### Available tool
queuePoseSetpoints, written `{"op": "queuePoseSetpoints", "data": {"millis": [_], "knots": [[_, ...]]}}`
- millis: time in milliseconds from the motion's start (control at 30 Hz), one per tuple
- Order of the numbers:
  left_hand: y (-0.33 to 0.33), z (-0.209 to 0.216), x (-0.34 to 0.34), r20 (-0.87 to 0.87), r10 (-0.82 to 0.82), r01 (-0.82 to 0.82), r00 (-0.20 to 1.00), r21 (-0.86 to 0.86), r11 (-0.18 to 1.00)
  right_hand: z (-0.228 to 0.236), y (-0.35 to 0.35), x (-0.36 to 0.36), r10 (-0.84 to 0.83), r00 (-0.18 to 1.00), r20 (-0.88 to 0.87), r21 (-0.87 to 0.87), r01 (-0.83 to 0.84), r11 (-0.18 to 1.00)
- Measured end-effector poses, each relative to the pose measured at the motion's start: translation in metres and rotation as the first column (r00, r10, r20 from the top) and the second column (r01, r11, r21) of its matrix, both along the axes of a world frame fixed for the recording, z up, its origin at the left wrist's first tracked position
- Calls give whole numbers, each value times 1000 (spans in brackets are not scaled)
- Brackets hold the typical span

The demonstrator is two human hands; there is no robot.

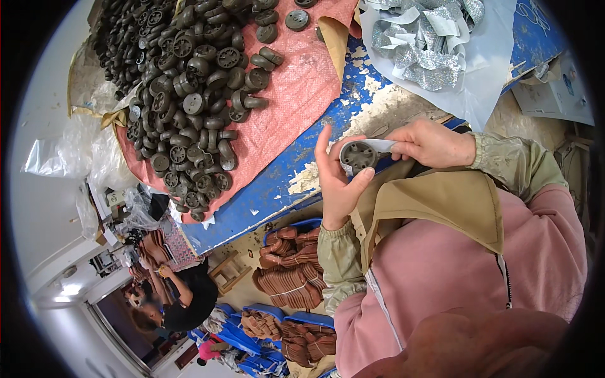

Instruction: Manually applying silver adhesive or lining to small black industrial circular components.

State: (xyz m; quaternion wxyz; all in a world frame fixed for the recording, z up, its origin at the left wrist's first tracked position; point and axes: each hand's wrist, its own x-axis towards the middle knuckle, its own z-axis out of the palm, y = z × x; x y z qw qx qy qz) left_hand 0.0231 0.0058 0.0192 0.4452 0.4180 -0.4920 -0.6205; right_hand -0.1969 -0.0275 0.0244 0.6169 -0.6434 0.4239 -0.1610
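Note:
My left hand (337, 192) holds a small dark wheel (358, 159) with a spoked, hollow face, its thumb and fingers around the rim. A pale strip (380, 145) lies against the wheel's upper edge and runs off to the right. Pinched between thumb and fingers of my right hand (433, 143) is the strip's other end. On the table to the left, many similar dark wheels (192, 103) lie heaped on a pink woven sheet (309, 69). Beyond my right hand, glittery silver strips with white backing (435, 47) rest on clear plastic.
The worn blue tabletop (252, 205) has peeling paint, its edge close to my hands. Tied bundles of brown pieces (287, 286) sit in and around blue bins below it. A wooden stool (228, 272) stands nearby. Another person in black (192, 293) works at the lower left. A white box (554, 91) is at right.

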Motion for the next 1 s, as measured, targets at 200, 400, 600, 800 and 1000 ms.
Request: {"op": "queuePoseSetpoints", "data": {"millis": [200, 400, 600, 800, 1000], "knots": [[2, -13, -15, 87, 166, -152, 982, -150, 977, -1, 5, 8, 3, 1000, -23, -206, -8, 979], [-2, -24, -11, 417, 57, 49, 907, -238, 970, -1, 3, 14, -78, 994, -80, -304, 50, 951], [-6, 6, -7, -24, -122, 122, 992, 17, 992, -6, 8, 5, -53, 998, 31, -231, 59, 971], [-4, 1, -9, 18, -28, 29, 999, -75, 997, -1, 4, -6, -60, 998, 7, -190, 61, 980], [3, -12, -22, 64, 102, -93, 993, -132, 987, -5, 9, -1, -57, 998, -26, -348, 45, 937]]}}
